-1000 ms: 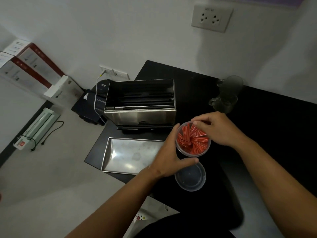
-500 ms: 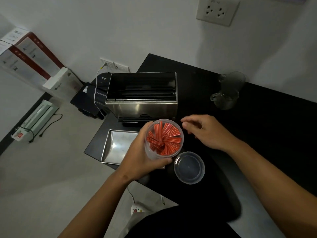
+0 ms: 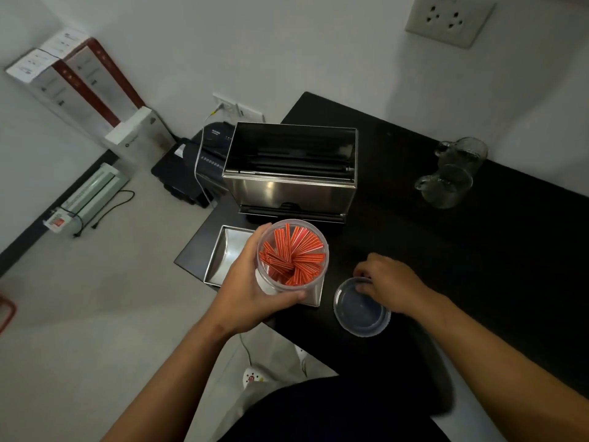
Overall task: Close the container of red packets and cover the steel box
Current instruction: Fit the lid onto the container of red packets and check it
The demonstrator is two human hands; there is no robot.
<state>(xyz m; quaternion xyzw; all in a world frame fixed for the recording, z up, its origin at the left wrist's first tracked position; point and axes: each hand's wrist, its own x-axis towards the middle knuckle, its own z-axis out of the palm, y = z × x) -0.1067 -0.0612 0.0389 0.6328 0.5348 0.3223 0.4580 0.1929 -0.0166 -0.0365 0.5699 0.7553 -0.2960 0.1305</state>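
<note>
My left hand (image 3: pixel 247 290) grips a clear round container (image 3: pixel 291 255) full of red packets and holds it lifted above the flat steel lid (image 3: pixel 228 250), which lies on the black table (image 3: pixel 478 250). The container is uncovered. Its clear round lid (image 3: pixel 360 309) rests on the table to the right, and the fingertips of my right hand (image 3: pixel 390 280) pinch its far rim. Behind them stands the open steel box (image 3: pixel 291 169), with dark rods inside.
Glass pitchers (image 3: pixel 449 175) stand at the table's back right. Left of the table, on the floor, are a black device (image 3: pixel 194 167), white and red boxes (image 3: pixel 73 81), a laminator (image 3: pixel 89 199) and cables. A wall socket (image 3: pixel 449 19) is above.
My left hand lifted the container off the table and carried it left, over the steel lid. My right hand left the packets and dropped onto the clear lid's rim.
</note>
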